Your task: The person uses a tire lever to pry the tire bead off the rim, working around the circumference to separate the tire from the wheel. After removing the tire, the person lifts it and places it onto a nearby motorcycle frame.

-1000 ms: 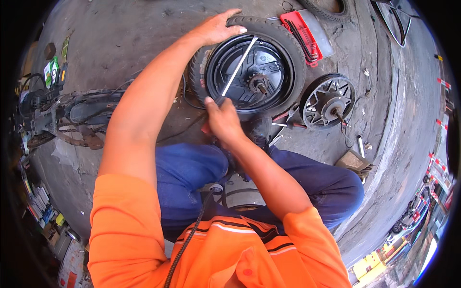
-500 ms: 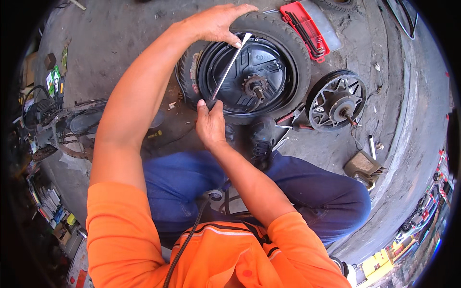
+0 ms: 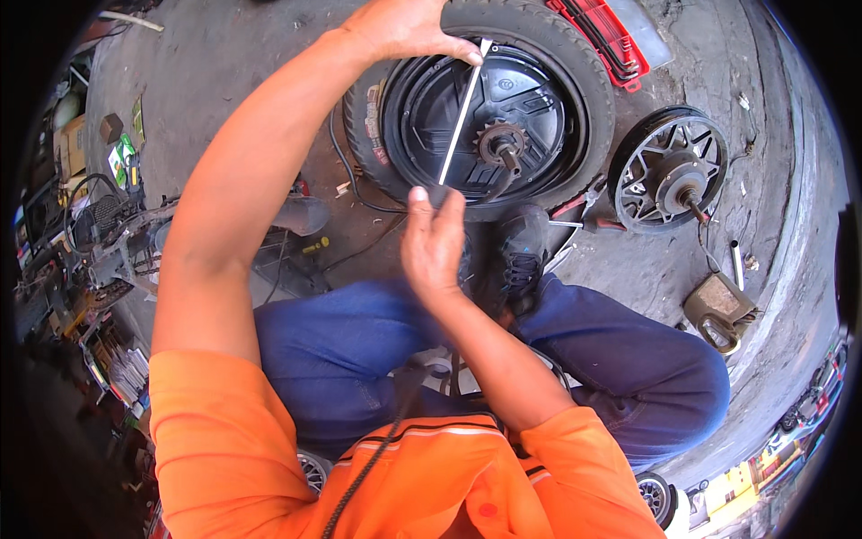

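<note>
A black tire (image 3: 593, 108) lies flat around a hub-motor wheel (image 3: 530, 81) with a toothed sprocket (image 3: 501, 144) and axle at its middle. My left hand (image 3: 400, 27) grips the far left of the tire. Its thumb reaches in over the rim, while its other fingers are partly out of the picture. In my right hand (image 3: 434, 247) is the dark handle of a flat-bladed screwdriver (image 3: 460, 121), closed in my fingers. The silver shaft slants across the motor cover; its flat tip meets the wheel's far edge near my left thumb.
To the right lies a spoked black wheel (image 3: 628, 193) with a cable. Beyond the tire sits a red case of hex keys (image 3: 606, 40). A metal block (image 3: 718, 310) rests at the right. Bike parts (image 3: 117, 242) crowd the left. My shoe (image 3: 523, 256) is close to the tire.
The view has shifted, so the wheel appears farther up and right. The screwdriver stays across the motor cover with its tip at the far rim. Both hands keep their holds.
</note>
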Motion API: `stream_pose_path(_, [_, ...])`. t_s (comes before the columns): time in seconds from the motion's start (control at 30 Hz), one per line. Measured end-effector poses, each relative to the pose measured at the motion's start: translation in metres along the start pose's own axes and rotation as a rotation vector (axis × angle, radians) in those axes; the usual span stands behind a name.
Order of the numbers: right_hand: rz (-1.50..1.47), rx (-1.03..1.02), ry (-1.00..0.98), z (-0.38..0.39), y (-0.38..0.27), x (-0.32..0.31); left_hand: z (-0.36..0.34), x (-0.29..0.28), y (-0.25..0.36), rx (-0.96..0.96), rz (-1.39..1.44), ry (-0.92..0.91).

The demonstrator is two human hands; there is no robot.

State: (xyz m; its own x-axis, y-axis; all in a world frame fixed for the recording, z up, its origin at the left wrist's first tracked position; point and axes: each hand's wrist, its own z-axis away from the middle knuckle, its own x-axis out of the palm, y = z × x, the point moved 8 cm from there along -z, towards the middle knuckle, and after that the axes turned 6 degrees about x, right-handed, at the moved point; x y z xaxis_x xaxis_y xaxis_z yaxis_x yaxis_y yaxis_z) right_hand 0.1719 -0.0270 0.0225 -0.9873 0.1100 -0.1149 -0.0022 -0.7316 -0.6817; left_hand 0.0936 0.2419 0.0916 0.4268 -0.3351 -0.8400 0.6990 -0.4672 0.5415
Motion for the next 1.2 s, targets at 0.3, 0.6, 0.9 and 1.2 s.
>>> stream_pose_path(0.3, [-0.159, 0.019, 0.059, -0.003, 0.014, 0.010, -0.007, 0.007, -0.017, -0.155, 0.231, -0.061])
stream_pose_path(0.6, [-0.432, -0.022, 0.011, -0.016, -0.020, -0.003, -0.007, 0.024, -0.050, -0.283, 0.251, -0.063])
stream_pose_path(0.9, [-0.150, -0.164, 0.017, -0.013, 0.010, -0.003, -0.004, 0.031, -0.057, -0.328, 0.406, -0.095])
stream_pose_path(1.2, [-0.351, -0.020, -0.077, 0.060, -0.105, -0.129, -0.008, 0.026, -0.055, -0.322, 0.302, -0.029])
